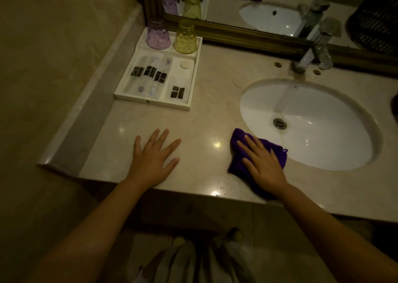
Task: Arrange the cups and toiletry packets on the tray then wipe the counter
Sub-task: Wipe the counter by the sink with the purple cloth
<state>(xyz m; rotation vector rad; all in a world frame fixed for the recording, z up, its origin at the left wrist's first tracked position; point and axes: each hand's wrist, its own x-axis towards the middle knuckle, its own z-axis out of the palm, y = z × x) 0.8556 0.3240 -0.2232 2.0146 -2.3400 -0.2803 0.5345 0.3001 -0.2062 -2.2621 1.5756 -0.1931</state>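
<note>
A white tray (150, 103) stands at the back left of the marble counter (200, 114). A purple cup (157, 33) and a green cup (185, 37) stand upside down in its far compartments. Several clear toiletry packets (148, 75) with black labels lie in the larger compartment, with a small round soap (185, 65) and another packet (178, 92) on the right side. My right hand (261, 162) presses flat on a purple cloth (275, 151) at the sink's front left rim. My left hand (154, 155) rests flat on the counter, fingers spread, holding nothing.
A white oval sink (308, 123) is set into the counter on the right, with a chrome faucet (312, 54) behind it. A framed mirror (258, 32) runs along the back. A dark woven basket (374, 28) shows at the far right. The wall closes the left side.
</note>
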